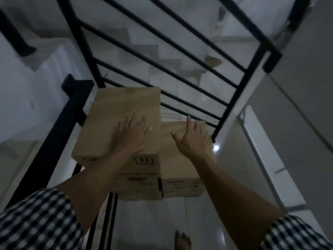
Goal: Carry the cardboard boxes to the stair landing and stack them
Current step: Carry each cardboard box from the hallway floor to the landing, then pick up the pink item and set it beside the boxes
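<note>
Boxes stand on the landing floor against the railing. A top box sits on a lower box, and a right box stands touching them, one level down. They look stiff and smooth, probably of moderate weight, and are best held under opposite bottom edges. The left hand lies flat on the top box, fingers spread. The right hand hangs over the right box, fingers loosely spread, holding nothing.

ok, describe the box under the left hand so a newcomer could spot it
Find the black stair railing at the landing's edge; cardboard boxes sit beside it. The top box crowns the left stack, the left hand flat on its lid. It stands higher than the lower box on its right.
</note>
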A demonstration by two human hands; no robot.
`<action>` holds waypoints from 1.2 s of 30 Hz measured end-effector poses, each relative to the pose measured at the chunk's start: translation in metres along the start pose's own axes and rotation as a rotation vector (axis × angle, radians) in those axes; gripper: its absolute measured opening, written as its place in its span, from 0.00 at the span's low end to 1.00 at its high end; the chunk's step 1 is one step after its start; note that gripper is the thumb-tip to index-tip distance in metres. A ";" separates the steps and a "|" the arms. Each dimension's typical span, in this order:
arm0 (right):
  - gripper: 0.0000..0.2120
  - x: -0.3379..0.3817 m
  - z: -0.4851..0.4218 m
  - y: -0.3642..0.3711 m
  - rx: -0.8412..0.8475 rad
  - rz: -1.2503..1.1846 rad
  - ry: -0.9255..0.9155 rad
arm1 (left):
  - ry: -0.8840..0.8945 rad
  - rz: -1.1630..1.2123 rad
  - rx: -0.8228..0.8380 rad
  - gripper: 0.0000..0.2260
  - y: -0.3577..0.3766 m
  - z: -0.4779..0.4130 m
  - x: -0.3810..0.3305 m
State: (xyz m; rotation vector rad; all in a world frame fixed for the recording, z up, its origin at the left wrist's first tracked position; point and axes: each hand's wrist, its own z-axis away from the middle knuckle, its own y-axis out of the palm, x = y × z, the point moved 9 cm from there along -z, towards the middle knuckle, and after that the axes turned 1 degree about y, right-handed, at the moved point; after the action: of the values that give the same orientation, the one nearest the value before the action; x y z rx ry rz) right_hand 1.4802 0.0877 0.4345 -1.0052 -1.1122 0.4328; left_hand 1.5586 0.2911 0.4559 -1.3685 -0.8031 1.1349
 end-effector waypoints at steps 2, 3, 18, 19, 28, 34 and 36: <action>0.43 -0.027 0.021 -0.024 -0.062 0.041 0.061 | 0.088 -0.002 0.035 0.29 0.005 0.007 -0.039; 0.43 -0.040 0.034 -0.034 -0.090 0.046 0.101 | 0.141 0.000 0.043 0.29 0.007 0.012 -0.058; 0.42 -0.255 0.399 -0.139 -0.444 0.052 0.906 | 1.078 -0.167 0.103 0.29 0.080 0.277 -0.343; 0.42 -0.270 0.433 -0.140 -0.452 0.047 0.970 | 1.140 -0.172 0.117 0.29 0.087 0.306 -0.360; 0.42 -0.342 0.751 -0.133 -0.677 -0.055 1.447 | 1.675 -0.232 0.241 0.30 0.157 0.604 -0.459; 0.43 -0.355 0.965 -0.104 -0.806 -0.146 1.703 | 1.972 -0.267 0.308 0.30 0.192 0.832 -0.468; 0.43 -0.355 1.033 -0.087 -0.833 -0.170 1.786 | 2.053 -0.278 0.325 0.30 0.202 0.907 -0.462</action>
State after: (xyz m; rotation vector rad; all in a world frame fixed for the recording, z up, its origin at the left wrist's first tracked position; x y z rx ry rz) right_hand 0.3965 0.2466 0.4071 -1.4010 0.3662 -1.0613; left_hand 0.5347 0.1236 0.4240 -1.2995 0.6762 -0.6041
